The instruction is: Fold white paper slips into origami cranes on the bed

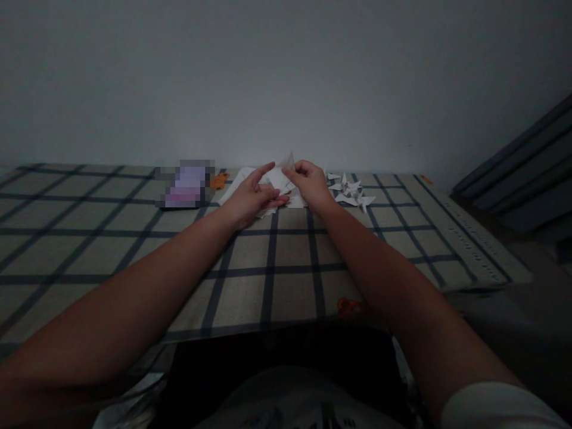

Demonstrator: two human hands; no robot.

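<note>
Checked cloth (pixel 288 253) mid-frame | grey wall (pixel 286 77) upper frame | centre: left hand (pixel 249 198) cradling, right hand (pixel 313 183) pinching folded paper (pixel 277 177)

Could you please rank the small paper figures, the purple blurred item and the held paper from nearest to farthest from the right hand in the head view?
From the right hand:
1. Held paper: in its grip, on its left side.
2. Small paper figures: grouped just to its right.
3. Purple blurred item: well to the left, past the other hand.
</note>
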